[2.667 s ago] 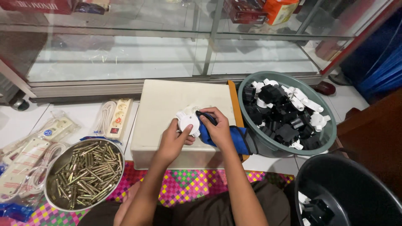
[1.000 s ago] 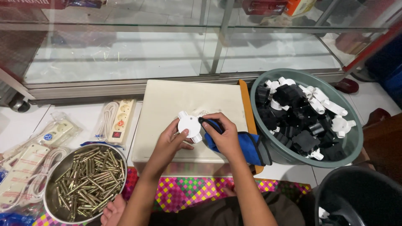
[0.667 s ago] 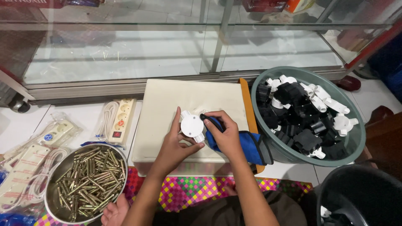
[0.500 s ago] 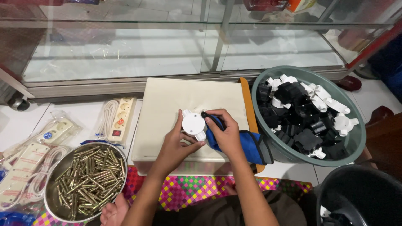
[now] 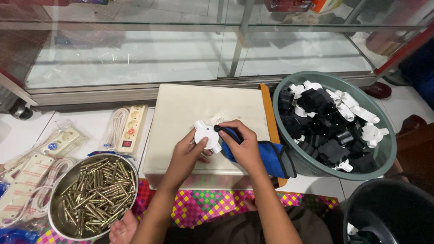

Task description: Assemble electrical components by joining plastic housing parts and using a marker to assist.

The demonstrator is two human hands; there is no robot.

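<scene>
While the left hand (image 5: 187, 153) gripped the white fitting (image 5: 206, 134) at mid-frame over the cream box (image 5: 181, 113), the right hand (image 5: 244, 144), closed on a blue-handled tool (image 5: 253, 151), set its tip against the fitting's right side

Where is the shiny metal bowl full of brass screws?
The shiny metal bowl sits at the lower left of the head view, left of the left hand, beside white power strips.
</scene>
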